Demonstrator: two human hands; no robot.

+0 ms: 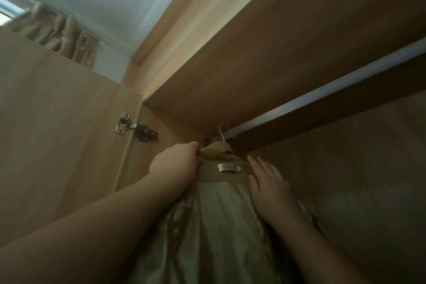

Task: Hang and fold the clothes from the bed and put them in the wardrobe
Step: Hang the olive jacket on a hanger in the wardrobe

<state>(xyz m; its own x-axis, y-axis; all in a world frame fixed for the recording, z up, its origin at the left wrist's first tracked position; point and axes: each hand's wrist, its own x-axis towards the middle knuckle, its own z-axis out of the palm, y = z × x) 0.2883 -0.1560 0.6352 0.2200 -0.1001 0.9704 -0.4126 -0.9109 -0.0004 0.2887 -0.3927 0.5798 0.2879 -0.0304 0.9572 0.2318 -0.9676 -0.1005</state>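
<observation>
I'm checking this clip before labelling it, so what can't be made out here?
Head view:
- Hanger: only the pink hook shows; the coat covers the rest.
- Label: writing too blurred.
- Left hand: fingertips hidden behind the collar.
- Coat hem: cut off by bottom edge.

A tan coat (214,219) with a pale, glossy satin lining was seen hung inside a light-brown wooden wardrobe (276,41), close to its left inner wall. The lining was turned outward and fell in long, soft folds toward the bottom of the view. A darker tan collar band (221,176) was shown at the top, with a small white label (227,166) sewn across it. The thin pink hook of a hanger (221,132) was looped over a silver metal rail (322,97) just above the collar.
</observation>
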